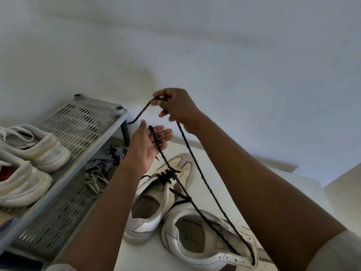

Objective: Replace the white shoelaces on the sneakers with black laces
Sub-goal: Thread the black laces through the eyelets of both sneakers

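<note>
Above two sneakers on the white floor, both hands hold a black lace aloft.

The right hand (pixel 175 108), the farther one, pinches the black lace (pixel 196 163) in its fingertips, and a loose end droops left from the pinch toward the rack. The left hand (pixel 148 143), nearer and to the left, is palm-up with straight fingers, clasping nothing, and the other strand lies draped across them. Both strands run down and right into the eyelets of the near sneaker (pixel 195 249). It lies right against the far sneaker (pixel 156 194), which is partly threaded in black. At left, a grey slatted shoe rack (pixel 82 122) carries two pale sneakers (pixel 35 145) on top, with tangled white laces (pixel 95 181) and a grey cloth (pixel 105 157) on its lower shelf.
</note>
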`<state>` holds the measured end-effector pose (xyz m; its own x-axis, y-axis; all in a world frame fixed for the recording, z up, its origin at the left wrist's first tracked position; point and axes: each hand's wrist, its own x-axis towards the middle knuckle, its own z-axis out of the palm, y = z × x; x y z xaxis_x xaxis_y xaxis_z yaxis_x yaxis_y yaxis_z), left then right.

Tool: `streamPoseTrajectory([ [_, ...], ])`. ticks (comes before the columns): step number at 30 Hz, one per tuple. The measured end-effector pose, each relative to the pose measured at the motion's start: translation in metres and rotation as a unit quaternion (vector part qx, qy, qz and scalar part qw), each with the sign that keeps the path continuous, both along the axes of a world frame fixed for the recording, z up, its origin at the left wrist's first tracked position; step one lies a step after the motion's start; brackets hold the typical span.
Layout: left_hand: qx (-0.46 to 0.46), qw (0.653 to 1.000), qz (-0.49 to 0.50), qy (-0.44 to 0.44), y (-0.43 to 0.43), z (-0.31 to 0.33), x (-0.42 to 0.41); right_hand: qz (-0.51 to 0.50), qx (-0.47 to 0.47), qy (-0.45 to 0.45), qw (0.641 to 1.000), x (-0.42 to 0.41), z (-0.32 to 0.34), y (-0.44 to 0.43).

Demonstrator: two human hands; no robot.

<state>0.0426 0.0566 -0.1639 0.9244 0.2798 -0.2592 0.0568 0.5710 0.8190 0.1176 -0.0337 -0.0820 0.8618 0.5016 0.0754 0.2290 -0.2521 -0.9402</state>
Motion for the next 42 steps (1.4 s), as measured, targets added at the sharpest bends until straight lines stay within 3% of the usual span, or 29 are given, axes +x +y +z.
streamPoseTrajectory([
  [4,-0.017,0.997,0.046,-0.053,0.003,0.000,0.001,0.052,-0.087,0.037,0.994,-0.017,-0.030,-0.009],
  [8,-0.013,0.992,0.123,-0.031,0.008,-0.005,0.006,0.079,-0.107,0.019,0.991,-0.035,-0.055,-0.026],
  [12,-0.079,0.984,0.153,-0.037,0.014,-0.010,0.011,0.101,-0.159,0.060,0.980,-0.053,-0.087,-0.047],
  [16,-0.136,0.965,0.220,-0.046,0.023,-0.010,0.011,0.103,-0.141,0.119,0.977,-0.076,-0.120,-0.068],
  [21,-0.026,0.969,0.247,-0.010,0.026,-0.020,0.014,0.013,-0.083,0.131,0.988,-0.094,-0.129,-0.120],
  [23,0.037,0.980,0.193,-0.013,0.007,-0.018,0.013,-0.014,-0.083,0.129,0.988,-0.101,-0.132,-0.148],
  [27,0.135,0.988,-0.003,-0.070,-0.055,-0.010,-0.002,-0.050,-0.168,0.098,0.980,-0.118,-0.148,-0.209],
  [33,0.308,0.925,-0.195,-0.110,-0.123,-0.020,-0.019,-0.113,-0.157,0.123,0.973,-0.132,-0.158,-0.258],
  [35,0.340,0.915,-0.205,-0.079,-0.133,-0.031,-0.020,-0.111,-0.171,0.132,0.970,-0.135,-0.159,-0.258],
  [38,0.353,0.916,-0.187,-0.034,-0.134,-0.042,-0.017,-0.087,-0.234,0.073,0.966,-0.136,-0.162,-0.245],
  [42,0.426,0.894,-0.134,0.023,-0.130,-0.058,-0.009,-0.091,-0.228,0.022,0.969,-0.132,-0.164,-0.239],
])
